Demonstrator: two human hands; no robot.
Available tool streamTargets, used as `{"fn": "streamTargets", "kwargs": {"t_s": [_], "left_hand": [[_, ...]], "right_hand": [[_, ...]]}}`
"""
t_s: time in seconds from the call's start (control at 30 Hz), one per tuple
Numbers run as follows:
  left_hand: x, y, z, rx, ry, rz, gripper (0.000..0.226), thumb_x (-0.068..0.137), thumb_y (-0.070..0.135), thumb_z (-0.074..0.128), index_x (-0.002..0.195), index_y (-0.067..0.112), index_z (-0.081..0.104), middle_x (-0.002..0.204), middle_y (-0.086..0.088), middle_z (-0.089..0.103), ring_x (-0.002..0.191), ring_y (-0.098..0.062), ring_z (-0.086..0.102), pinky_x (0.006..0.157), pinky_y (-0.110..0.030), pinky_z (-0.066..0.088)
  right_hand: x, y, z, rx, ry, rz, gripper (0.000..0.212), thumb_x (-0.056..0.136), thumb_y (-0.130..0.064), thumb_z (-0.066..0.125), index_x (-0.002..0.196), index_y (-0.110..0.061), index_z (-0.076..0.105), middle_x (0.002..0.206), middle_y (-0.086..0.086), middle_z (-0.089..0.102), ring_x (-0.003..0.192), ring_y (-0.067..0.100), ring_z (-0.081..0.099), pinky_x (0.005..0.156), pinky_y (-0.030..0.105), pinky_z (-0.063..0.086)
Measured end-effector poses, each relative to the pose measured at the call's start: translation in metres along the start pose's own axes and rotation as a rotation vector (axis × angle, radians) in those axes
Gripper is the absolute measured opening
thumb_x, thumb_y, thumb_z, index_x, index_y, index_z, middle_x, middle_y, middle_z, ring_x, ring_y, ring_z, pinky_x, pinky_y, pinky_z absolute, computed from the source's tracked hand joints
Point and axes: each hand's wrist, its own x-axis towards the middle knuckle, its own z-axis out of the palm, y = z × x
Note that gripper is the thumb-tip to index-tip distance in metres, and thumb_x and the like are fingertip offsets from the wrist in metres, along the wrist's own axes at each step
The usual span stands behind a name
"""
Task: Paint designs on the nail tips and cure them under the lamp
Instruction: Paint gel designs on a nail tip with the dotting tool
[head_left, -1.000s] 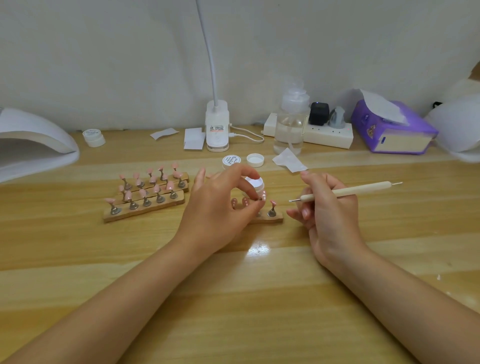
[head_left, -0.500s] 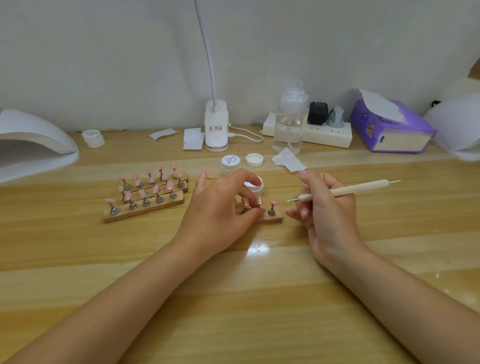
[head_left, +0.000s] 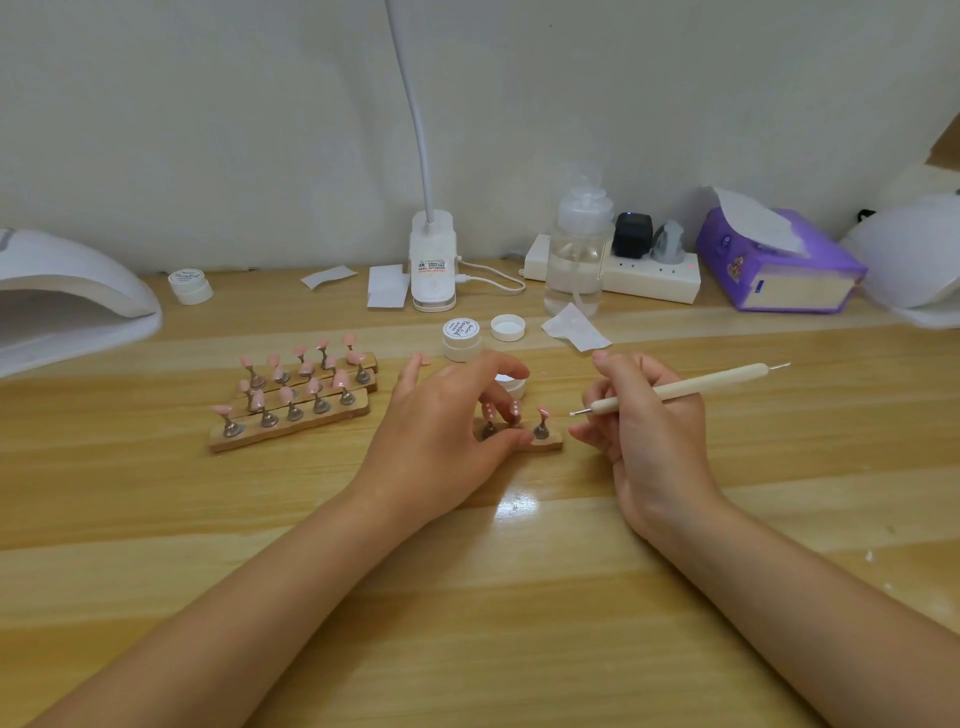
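A short wooden stand (head_left: 549, 444) with pink nail tips (head_left: 542, 414) lies at the middle of the table; two tips carry white dots. My left hand (head_left: 447, 426) covers its left part, thumb against the front edge and fingers curled over the back, holding it. To its right, my right hand (head_left: 644, 426) grips a cream dotting tool (head_left: 685, 385) whose white-tipped point faces the stand and stays clear of the tips. An open white gel jar (head_left: 513, 385) sits just behind my left fingers. The white curing lamp (head_left: 67, 306) stands at the far left.
Three more wooden stands (head_left: 291, 415) of pink tips lie to the left. Behind are a closed jar (head_left: 461, 339), a loose lid (head_left: 507, 328), a wipe (head_left: 574, 327), a desk lamp base (head_left: 432, 262), a pump bottle (head_left: 576, 254), a power strip (head_left: 649, 278) and a purple tissue box (head_left: 774, 267).
My left hand set the small white jar down behind the short stand and lowered onto the stand itself. My right hand with the dotting tool stayed nearly still.
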Motion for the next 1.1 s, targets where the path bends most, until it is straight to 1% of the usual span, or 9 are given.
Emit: {"fn": "streamTargets", "kwargs": {"t_s": [0.13,0.3,0.4,0.63,0.7,0.77,0.9,1.0,1.1], "left_hand": [[0.001,0.000,0.000,0.055,-0.015,0.024,0.039,0.075,0.032,0.072,0.109,0.032,0.052,0.079,0.021,0.058,0.083,0.021,0.040,0.108,-0.027,0.007],[0.002,0.004,-0.005,0.081,-0.053,0.015,0.039,0.078,0.030,0.069,0.112,0.033,0.051,0.080,0.022,0.056,0.087,0.003,0.050,0.108,-0.023,0.001],[0.003,0.005,-0.010,0.098,-0.068,0.022,0.041,0.076,0.032,0.069,0.114,0.032,0.052,0.078,0.027,0.052,0.088,0.001,0.052,0.108,-0.023,0.001],[0.012,0.017,-0.008,0.365,-0.082,0.081,0.037,0.075,0.055,0.060,0.105,0.033,0.062,0.109,0.016,0.053,0.114,-0.008,0.040,0.107,-0.034,-0.011],[0.014,0.020,-0.005,0.399,-0.112,0.080,0.033,0.077,0.054,0.058,0.101,0.033,0.063,0.107,0.016,0.051,0.115,-0.009,0.038,0.106,-0.034,-0.013],[0.016,0.020,-0.004,0.391,-0.124,0.074,0.026,0.078,0.051,0.059,0.096,0.032,0.065,0.100,0.016,0.049,0.114,-0.009,0.038,0.106,-0.034,-0.012],[0.018,0.022,-0.005,0.330,-0.152,0.045,0.015,0.079,0.044,0.063,0.087,0.032,0.065,0.090,0.019,0.042,0.112,-0.010,0.039,0.108,-0.034,-0.008],[0.019,0.024,-0.005,0.309,-0.158,0.046,0.007,0.079,0.040,0.064,0.078,0.036,0.059,0.090,0.020,0.043,0.112,-0.010,0.039,0.107,-0.033,-0.008],[0.019,0.025,-0.003,0.302,-0.154,0.057,0.016,0.080,0.036,0.064,0.072,0.038,0.050,0.088,0.020,0.043,0.109,-0.009,0.039,0.107,-0.034,-0.008]], "right_hand": [[0.000,0.000,-0.001,-0.058,-0.015,-0.012,0.046,0.081,-0.004,0.055,0.037,-0.019,0.049,0.050,0.000,0.047,0.037,0.001,0.043,0.042,0.018,0.045],[-0.001,-0.001,-0.001,-0.066,-0.014,-0.020,0.045,0.082,-0.002,0.055,0.043,-0.018,0.043,0.042,-0.003,0.046,0.038,0.002,0.043,0.040,0.017,0.042],[-0.001,-0.001,-0.001,-0.074,-0.012,-0.021,0.044,0.085,-0.007,0.057,0.046,-0.019,0.040,0.038,-0.003,0.043,0.035,0.003,0.040,0.038,0.016,0.040],[-0.002,0.000,-0.001,-0.171,-0.045,-0.062,0.021,0.086,-0.025,0.061,0.072,-0.016,0.047,0.036,-0.007,0.040,0.033,0.007,0.038,0.040,0.017,0.037],[-0.002,0.000,-0.001,-0.177,-0.078,-0.063,0.019,0.085,-0.033,0.059,0.083,-0.017,0.051,0.036,-0.007,0.041,0.033,0.006,0.038,0.039,0.017,0.037],[-0.003,0.000,0.000,-0.173,-0.131,-0.056,0.029,0.082,-0.047,0.053,0.093,-0.020,0.055,0.037,-0.007,0.039,0.033,0.006,0.038,0.038,0.016,0.037],[-0.003,0.000,0.001,-0.229,-0.181,-0.044,0.041,0.073,-0.064,0.036,0.096,-0.036,0.056,0.035,-0.007,0.037,0.034,0.007,0.037,0.041,0.017,0.037],[-0.001,0.001,0.001,-0.238,-0.166,-0.024,0.034,0.081,-0.062,0.032,0.095,-0.038,0.053,0.034,-0.007,0.035,0.032,0.005,0.036,0.041,0.017,0.037],[0.001,0.002,0.000,-0.233,-0.160,-0.007,0.024,0.095,-0.049,0.031,0.093,-0.038,0.052,0.033,-0.007,0.034,0.032,0.004,0.035,0.041,0.018,0.037]]}}
